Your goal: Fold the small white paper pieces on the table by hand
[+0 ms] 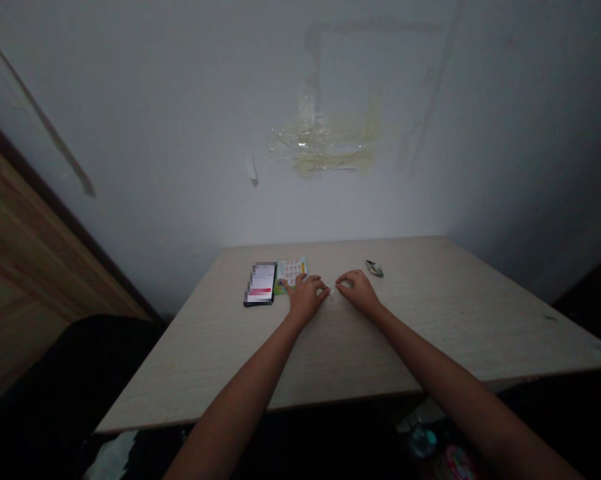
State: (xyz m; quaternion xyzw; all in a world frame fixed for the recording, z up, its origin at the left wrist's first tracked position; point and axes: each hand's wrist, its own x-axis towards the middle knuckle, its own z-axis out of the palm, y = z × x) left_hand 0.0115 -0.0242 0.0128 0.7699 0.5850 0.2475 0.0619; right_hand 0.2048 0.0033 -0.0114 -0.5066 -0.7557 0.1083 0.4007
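Note:
Over the middle of the table, my left hand (306, 295) is closed in a pinch, thumb and forefinger together at a small whitish, partly see-through piece (332, 291). Its other fingers reach over the lower right of a printed leaflet (291, 269). Just across from it, my right hand (359, 291) also pinches, its fingertips close to the same piece. What lies between the right fingertips is too small to make out. A small crumpled or folded packet (374, 268) lies beyond the right hand.
A phone with a lit screen (261, 283) lies left of the leaflet on the pale wooden table (205, 360). The wall (180, 133), with old tape on it, rises behind the table. Below the front edge are a bottle (423, 440) and other dim items.

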